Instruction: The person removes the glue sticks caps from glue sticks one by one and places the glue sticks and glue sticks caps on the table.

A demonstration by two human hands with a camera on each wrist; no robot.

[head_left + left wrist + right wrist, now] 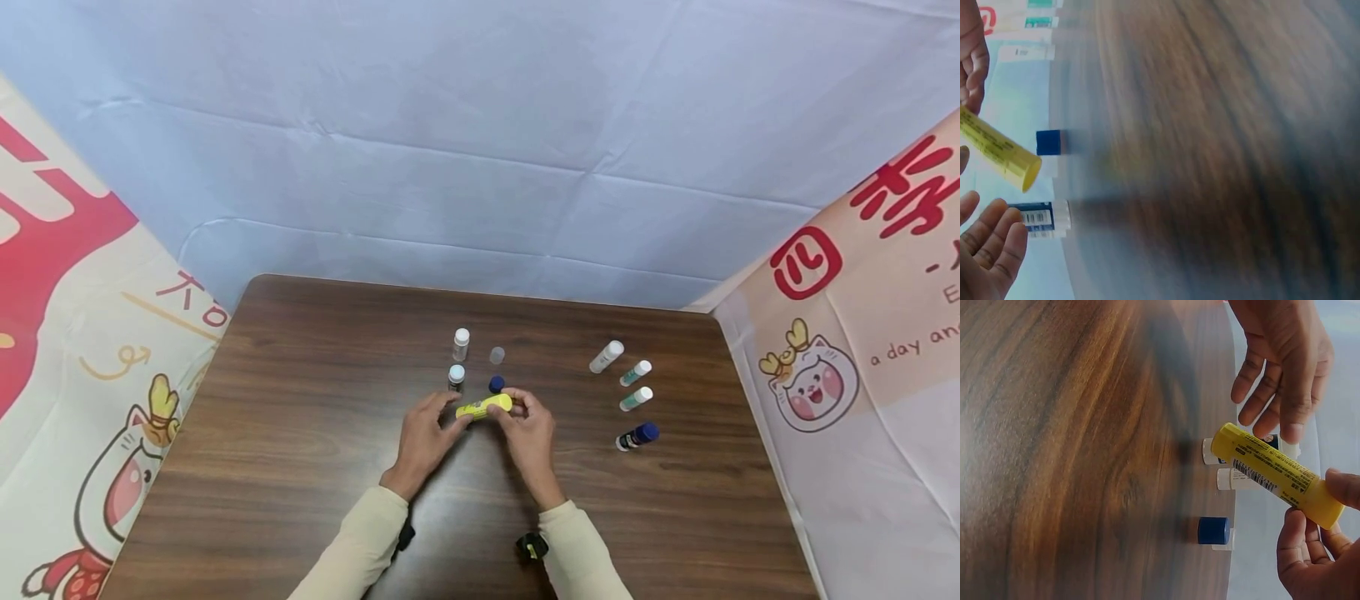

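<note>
A yellow glue stick (483, 407) is held tilted just above the table between both hands. My right hand (531, 433) pinches its capped end between thumb and fingers. My left hand (423, 437) is beside the other end; in the right wrist view its loosely extended fingers (1269, 390) look apart from the tube. Behind the hands stand a dark-labelled glue stick with a white top (456, 377) and another white-topped glue stick (461, 344). Near them are a blue cap (497, 384) and a translucent cap (497, 355).
On the right stand a white glue stick (607, 357), two green-and-white glue sticks (636, 372) and a dark blue glue stick (638, 436). The wooden table (300, 400) meets a pale cloth backdrop (450, 167) at its far edge, with printed cloths at both sides.
</note>
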